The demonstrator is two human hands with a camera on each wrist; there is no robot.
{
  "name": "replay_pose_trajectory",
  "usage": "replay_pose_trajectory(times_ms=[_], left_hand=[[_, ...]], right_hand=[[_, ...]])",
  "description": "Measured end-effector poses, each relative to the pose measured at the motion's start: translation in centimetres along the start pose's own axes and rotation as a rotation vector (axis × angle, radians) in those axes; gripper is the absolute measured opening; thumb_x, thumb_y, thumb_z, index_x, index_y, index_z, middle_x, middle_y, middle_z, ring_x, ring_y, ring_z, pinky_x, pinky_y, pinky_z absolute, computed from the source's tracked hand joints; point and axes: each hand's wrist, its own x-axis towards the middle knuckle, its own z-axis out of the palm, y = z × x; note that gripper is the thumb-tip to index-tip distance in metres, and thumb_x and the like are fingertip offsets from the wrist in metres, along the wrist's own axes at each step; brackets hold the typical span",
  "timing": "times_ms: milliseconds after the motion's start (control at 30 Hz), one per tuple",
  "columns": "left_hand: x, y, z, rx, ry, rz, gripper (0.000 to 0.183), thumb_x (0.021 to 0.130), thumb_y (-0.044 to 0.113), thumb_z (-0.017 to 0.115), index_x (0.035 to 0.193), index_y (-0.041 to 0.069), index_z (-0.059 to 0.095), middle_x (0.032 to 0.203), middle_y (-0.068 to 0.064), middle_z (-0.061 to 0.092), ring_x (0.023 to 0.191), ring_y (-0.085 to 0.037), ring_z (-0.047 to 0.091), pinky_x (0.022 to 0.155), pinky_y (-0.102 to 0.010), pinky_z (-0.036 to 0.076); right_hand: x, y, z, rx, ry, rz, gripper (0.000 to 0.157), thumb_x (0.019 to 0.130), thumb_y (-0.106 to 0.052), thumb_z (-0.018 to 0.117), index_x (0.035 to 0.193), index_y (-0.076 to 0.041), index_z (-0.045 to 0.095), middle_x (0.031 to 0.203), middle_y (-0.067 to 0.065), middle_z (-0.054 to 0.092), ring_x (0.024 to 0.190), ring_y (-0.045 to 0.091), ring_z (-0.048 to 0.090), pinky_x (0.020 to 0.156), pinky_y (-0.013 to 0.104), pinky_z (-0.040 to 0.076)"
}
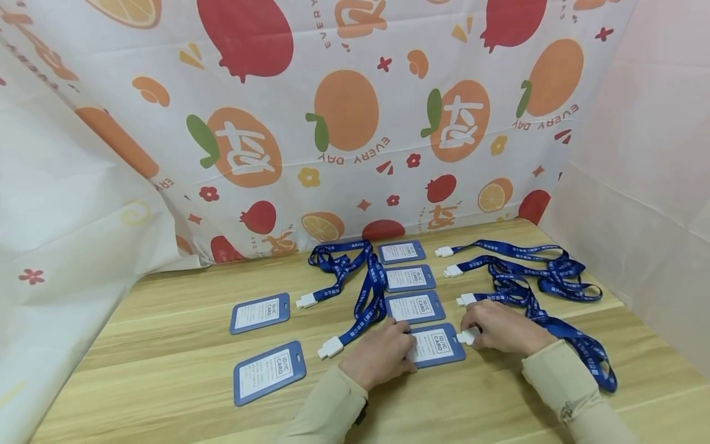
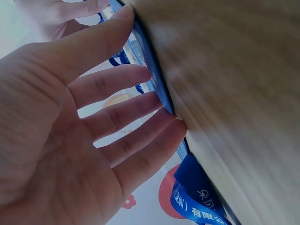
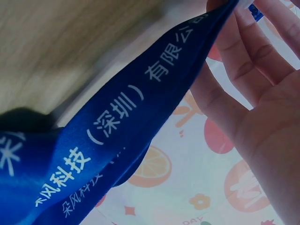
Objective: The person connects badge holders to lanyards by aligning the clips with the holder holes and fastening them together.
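Note:
In the head view, my left hand [image 1: 381, 353] holds the left end of the nearest blue badge holder [image 1: 436, 346], thumb at its near edge and fingers at the far side. The left wrist view shows the holder's edge [image 2: 154, 70] along my fingertips. The badge holder lies flat with a white ID/IC card in it. My right hand [image 1: 501, 327] pinches a white plastic clip [image 1: 466, 338] at the holder's right, slotted end. A blue lanyard strap [image 3: 112, 112] with white lettering trails from the right hand across the right wrist view.
Three more badge holders [image 1: 415, 307] stretch back in a column, with other lanyards [image 1: 521, 250] to their right. Two badge holders [image 1: 270, 372] lie at the left, each with a lanyard clip [image 1: 331, 347] near its slot. A fruit-print cloth [image 1: 294, 185] hangs behind the wooden table [image 1: 166, 382].

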Motion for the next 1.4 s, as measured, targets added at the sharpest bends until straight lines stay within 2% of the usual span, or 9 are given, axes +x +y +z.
replay_pose_trajectory(times_ms=[233,467,667,967,1400], left_hand=[[0.07,-0.02,-0.10,0.003,-0.017,-0.013,0.030,0.084,0.036,0.083,0.106,0.016,0.079,0.109,0.001,0.066,0.096,-0.015,0.057,0.084,-0.025,0.051],[-0.25,-0.01,0.14,0.008,-0.034,-0.005,0.029,0.084,0.035,0.083,0.106,0.015,0.080,0.108,0.001,0.067,0.095,-0.014,0.057,0.085,-0.025,0.051],[-0.12,-0.10,0.30,0.015,-0.014,0.005,0.030,0.083,0.035,0.084,0.104,0.015,0.080,0.106,0.001,0.067,0.093,-0.014,0.057,0.083,-0.024,0.051],[0.19,-0.06,0.10,-0.010,-0.008,0.017,0.028,0.082,0.034,0.085,0.103,0.015,0.080,0.103,0.002,0.068,0.089,-0.012,0.056,0.081,-0.023,0.049],[0.19,0.16,-0.15,-0.025,-0.030,-0.003,0.027,0.084,0.032,0.084,0.103,0.013,0.080,0.103,0.001,0.066,0.089,-0.013,0.052,0.082,-0.023,0.048]], right_hand=[[0.25,0.12,0.06,-0.001,0.003,-0.005,0.021,0.076,0.001,0.085,0.095,-0.006,0.079,0.089,-0.005,0.065,0.082,0.013,0.056,0.077,0.038,0.053],[0.59,-0.11,0.35,-0.012,-0.003,-0.063,0.019,0.074,0.001,0.087,0.090,-0.007,0.079,0.087,-0.006,0.066,0.080,0.011,0.056,0.076,0.037,0.053],[0.71,-0.13,0.25,-0.050,0.024,-0.115,0.017,0.074,0.004,0.084,0.087,-0.007,0.079,0.086,-0.006,0.066,0.079,0.010,0.058,0.075,0.035,0.054],[0.42,-0.09,0.05,-0.085,0.004,-0.096,0.019,0.075,0.003,0.085,0.089,-0.008,0.080,0.085,-0.008,0.063,0.078,0.009,0.055,0.076,0.037,0.054],[0.32,-0.07,0.06,-0.141,0.036,-0.146,0.022,0.071,0.003,0.087,0.090,-0.007,0.080,0.088,-0.003,0.065,0.083,0.016,0.061,0.077,0.038,0.056]])
